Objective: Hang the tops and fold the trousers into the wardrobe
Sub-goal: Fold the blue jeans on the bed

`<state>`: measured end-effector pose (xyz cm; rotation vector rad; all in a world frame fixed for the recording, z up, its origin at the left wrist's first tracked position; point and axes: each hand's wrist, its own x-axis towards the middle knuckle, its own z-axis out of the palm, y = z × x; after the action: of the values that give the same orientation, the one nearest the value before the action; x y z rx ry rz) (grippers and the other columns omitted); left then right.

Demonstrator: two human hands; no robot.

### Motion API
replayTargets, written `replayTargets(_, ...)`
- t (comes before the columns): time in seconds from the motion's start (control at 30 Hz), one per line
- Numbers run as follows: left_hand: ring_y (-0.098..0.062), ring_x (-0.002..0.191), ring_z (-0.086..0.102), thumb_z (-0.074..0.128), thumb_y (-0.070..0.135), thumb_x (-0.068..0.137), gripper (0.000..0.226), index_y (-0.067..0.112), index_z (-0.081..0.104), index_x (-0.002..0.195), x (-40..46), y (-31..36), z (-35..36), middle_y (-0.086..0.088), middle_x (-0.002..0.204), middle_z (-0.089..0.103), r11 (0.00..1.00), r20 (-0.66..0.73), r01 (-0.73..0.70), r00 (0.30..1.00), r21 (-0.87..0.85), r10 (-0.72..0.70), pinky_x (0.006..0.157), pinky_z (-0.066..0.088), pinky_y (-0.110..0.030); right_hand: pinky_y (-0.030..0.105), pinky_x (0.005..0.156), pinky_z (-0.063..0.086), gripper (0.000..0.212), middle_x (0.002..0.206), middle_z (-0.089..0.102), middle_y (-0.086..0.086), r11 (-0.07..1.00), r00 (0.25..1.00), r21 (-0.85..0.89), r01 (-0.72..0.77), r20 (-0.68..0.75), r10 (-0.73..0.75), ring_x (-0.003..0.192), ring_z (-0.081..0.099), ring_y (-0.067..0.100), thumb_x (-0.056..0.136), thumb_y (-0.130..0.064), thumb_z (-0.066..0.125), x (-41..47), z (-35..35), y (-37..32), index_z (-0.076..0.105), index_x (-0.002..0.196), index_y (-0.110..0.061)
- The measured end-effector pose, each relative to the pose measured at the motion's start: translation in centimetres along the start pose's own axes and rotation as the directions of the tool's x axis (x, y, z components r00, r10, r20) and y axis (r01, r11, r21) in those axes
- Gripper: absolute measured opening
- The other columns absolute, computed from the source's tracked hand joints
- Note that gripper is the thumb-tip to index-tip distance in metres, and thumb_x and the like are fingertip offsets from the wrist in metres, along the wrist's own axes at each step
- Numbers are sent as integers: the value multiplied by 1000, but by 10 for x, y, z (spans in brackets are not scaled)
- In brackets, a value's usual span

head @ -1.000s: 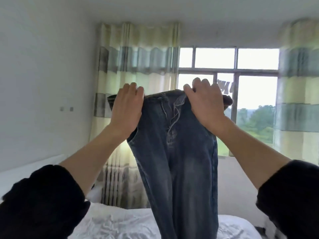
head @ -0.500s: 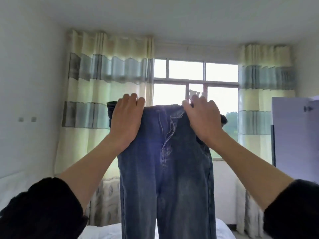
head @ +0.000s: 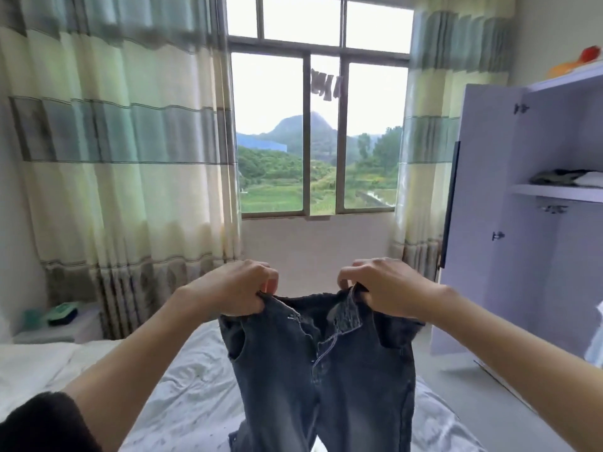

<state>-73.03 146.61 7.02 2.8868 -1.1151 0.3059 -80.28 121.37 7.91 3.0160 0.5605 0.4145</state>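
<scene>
Both hands hold dark blue-grey denim trousers [head: 323,360] up by the waistband, above the bed.

Left side: small pale bedside table [head: 58,331] with a green object on top, striped cream-and-teal curtains [head: 124,141], white rumpled bed sheet [head: 182,386]. Left hand [head: 235,288] fingers curled, pinching the waistband's left corner; right hand [head: 381,287] likewise clamped on the right corner. Trousers face the camera, fly unzipped, button undone, legs hanging down over the sheet; lower ends out of view. Behind, a metal-framed window [head: 321,125]. Far right: pale lilac wardrobe [head: 522,223], door open, folded clothes [head: 564,177] on its shelf, well apart from the trousers.
</scene>
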Motion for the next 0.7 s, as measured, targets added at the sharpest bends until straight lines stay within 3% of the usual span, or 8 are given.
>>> replayTargets(0.1,-10,81,52,58,18,73,22,36,47,80,27,14,28,14,86,52,999,140,16,990,-31,-12,66,46,-27,34,84,50,27,110,65,2,990,962,117,-80,271,45,96,59,21,87,-14,59,3,25,34,64,113,-22)
replayTargets(0.2,-17,91,54,53,14,77,17,26,50,88,87,21,66,8,91,51,992,53,55,997,114,-61,72,41,-27,28,72,45,22,104,67,6,965,914,147,-216,378,147,88,57,21,83,-16,63,42,56,81,70,104,-16)
replayTargets(0.23,-20,99,53,49,11,81,19,21,52,97,110,19,77,3,101,53,967,-36,97,995,235,-91,80,41,-28,27,72,43,22,105,67,8,951,919,148,-271,334,210,90,58,24,84,-13,59,61,66,96,70,102,-14)
replayTargets(0.3,-25,111,49,42,5,88,33,12,44,119,154,12,97,-7,120,49,866,-191,290,954,408,-229,91,40,-33,32,84,41,30,116,62,9,913,922,135,-385,111,372,105,57,28,87,-8,48,99,89,123,66,110,-16)
replayTargets(0.37,-27,119,42,42,3,87,48,12,32,133,192,3,125,-9,131,41,812,-281,459,884,360,-374,95,37,-36,39,99,33,38,129,52,6,875,887,220,-432,-70,456,120,48,27,91,-9,42,127,125,147,54,126,-19)
replayTargets(0.4,-27,121,39,43,4,86,53,14,28,136,205,1,142,-9,134,37,814,-272,477,875,331,-401,96,35,-36,41,102,30,41,134,48,5,869,890,272,-413,-81,448,124,44,26,93,-13,42,135,149,154,47,132,-21)
replayTargets(0.5,-25,127,34,45,12,88,56,18,25,140,206,4,222,-6,141,31,857,-173,373,927,356,-332,98,32,-36,44,106,29,46,143,40,3,887,946,331,-321,83,312,130,37,25,95,-25,44,121,243,152,35,141,-24)
replayTargets(0.7,-21,134,29,41,23,92,50,18,28,141,107,31,379,-8,151,21,906,216,355,889,229,-403,102,30,-33,41,106,35,52,147,36,4,792,853,420,-443,470,228,133,37,24,96,-29,46,27,412,124,30,145,-20)
